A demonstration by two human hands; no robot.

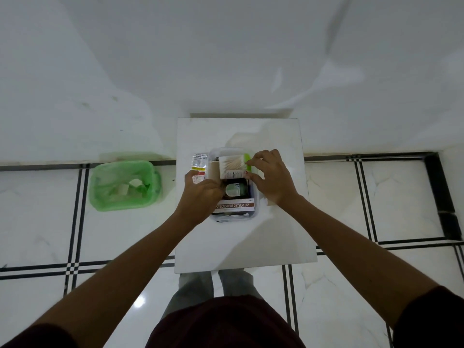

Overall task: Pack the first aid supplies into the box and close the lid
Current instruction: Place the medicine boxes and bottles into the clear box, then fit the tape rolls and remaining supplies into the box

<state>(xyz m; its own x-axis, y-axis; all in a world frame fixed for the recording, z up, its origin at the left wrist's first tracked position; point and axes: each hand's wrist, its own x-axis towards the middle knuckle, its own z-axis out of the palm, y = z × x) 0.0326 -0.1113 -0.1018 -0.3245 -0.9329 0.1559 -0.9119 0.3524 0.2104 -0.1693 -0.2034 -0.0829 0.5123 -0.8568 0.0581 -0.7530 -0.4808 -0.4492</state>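
Note:
A clear plastic box (255,212) stands open on a small white table (276,234). Inside lie a povidone-iodine ointment carton (233,207), a dark bottle with a green label (234,189) and, on top at the far end, a packet of cotton swabs (232,166). My right hand (272,179) pinches the right edge of the swab packet beside a green clip (248,160) on the box's far rim. My left hand (202,194) rests on the box's left side, fingers curled into it; what they grip is hidden. A white and red sachet (198,165) lies just outside the left wall.
A green-lined waste bin (124,184) with paper scraps stands on the tiled floor left of the table. A white wall rises behind the table. My legs are below the table's near edge.

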